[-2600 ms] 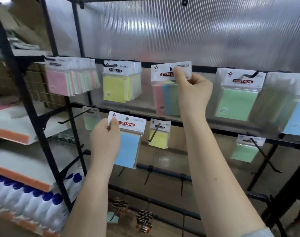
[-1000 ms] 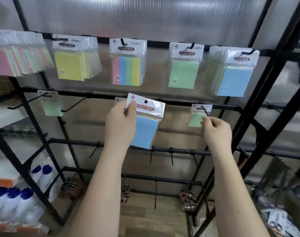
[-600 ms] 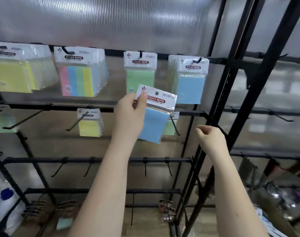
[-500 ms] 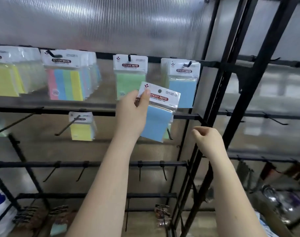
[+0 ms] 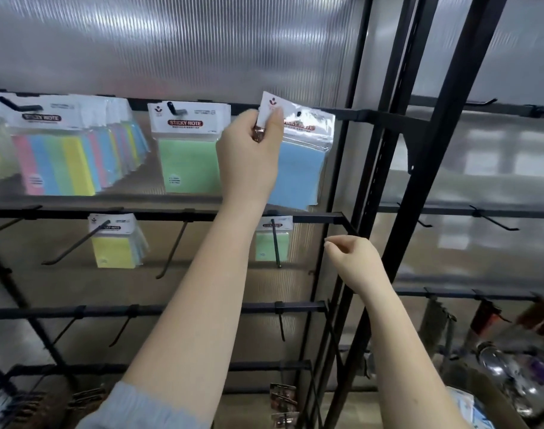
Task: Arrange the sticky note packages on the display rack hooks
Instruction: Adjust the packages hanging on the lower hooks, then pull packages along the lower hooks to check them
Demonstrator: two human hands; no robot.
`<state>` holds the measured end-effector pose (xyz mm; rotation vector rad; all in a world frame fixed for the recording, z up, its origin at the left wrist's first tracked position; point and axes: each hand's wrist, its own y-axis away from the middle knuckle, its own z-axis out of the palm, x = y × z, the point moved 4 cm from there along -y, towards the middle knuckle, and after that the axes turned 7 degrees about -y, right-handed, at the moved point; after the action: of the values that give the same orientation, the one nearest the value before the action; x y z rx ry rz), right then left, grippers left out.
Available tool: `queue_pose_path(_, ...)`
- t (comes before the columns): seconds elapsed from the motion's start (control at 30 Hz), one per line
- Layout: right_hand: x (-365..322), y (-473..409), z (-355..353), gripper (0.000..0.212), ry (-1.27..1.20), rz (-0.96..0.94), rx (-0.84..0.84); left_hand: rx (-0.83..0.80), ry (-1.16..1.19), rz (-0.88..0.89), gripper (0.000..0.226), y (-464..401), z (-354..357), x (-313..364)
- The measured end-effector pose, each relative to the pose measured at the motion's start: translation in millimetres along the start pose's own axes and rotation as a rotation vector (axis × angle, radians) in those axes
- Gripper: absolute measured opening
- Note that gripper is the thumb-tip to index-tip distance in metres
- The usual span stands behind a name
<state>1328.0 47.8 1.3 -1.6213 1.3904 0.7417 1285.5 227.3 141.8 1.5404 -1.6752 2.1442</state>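
Observation:
My left hand (image 5: pixel 252 156) pinches the white header of a blue sticky note package (image 5: pixel 298 168) and holds it up at the right end of the top rail (image 5: pixel 351 114), in front of the packs hanging there. Its hanging hole shows near the rail; the hook behind is hidden. My right hand (image 5: pixel 354 261) hovers lower, beside the black upright, fingers loosely curled and holding nothing. On the top rail hang a green package (image 5: pixel 187 156) and several striped multicolour packages (image 5: pixel 63 159).
The second rail carries a yellow package (image 5: pixel 115 246), a small green package (image 5: pixel 270 246) and bare hooks (image 5: pixel 171 249). Lower rails have more bare hooks. A black frame upright (image 5: pixel 388 181) stands just right of my hands, with another rack section beyond it.
The right hand hung a pack, then dropped and left the lower hook. The left hand raised the blue package up and right to the top rail's end. My view shifted right.

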Motion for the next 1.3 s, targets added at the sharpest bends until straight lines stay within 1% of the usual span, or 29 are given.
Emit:
queue_pose_path(0.1,2,-4,2,0.032,-0.018,0.008,-0.009,0.038,-0.015,-0.018,0.042,-3,6,-3)
queue_pose_path(0.23,6,-9,6,0.031,-0.032,0.003,-0.014,0.025,-0.058,-0.064,0.052,-3,12,-11)
queue_pose_path(0.33,10,-14,12,0.031,-0.037,0.012,-0.022,0.031,-0.115,-0.052,0.052,-3,12,-12)
queue_pose_path(0.4,13,-19,18,0.031,-0.035,0.020,-0.027,0.033,-0.213,-0.011,0.048,-4,11,-11)
queue_pose_path(0.5,16,-29,33,0.031,-0.049,0.040,-0.037,0.037,-0.325,0.007,0.036,-7,8,-16)
queue_pose_path(0.67,20,-55,67,0.035,-0.062,0.094,-0.057,0.009,-0.297,0.011,0.019,-2,-4,-29)
queue_pose_path(0.83,26,-87,95,0.044,-0.073,0.195,-0.100,-0.020,-0.314,0.001,0.019,8,-26,-41)
queue_pose_path(0.9,28,-96,102,0.044,-0.065,0.231,-0.090,-0.018,-0.339,-0.031,0.018,17,-38,-48)
queue_pose_path(1.03,36,-106,117,0.031,-0.085,0.273,-0.086,-0.016,-0.401,-0.129,0.023,42,-64,-71)
queue_pose_path(1.1,41,-107,123,0.028,-0.136,0.294,-0.061,-0.063,-0.492,-0.200,0.024,49,-75,-87)
queue_pose_path(1.2,46,-101,128,0.027,-0.203,0.315,0.011,-0.158,-0.693,-0.314,0.026,56,-90,-112)
queue_pose_path(1.3,48,-92,132,0.025,-0.250,0.279,0.002,-0.211,-0.760,-0.393,0.021,62,-102,-132)
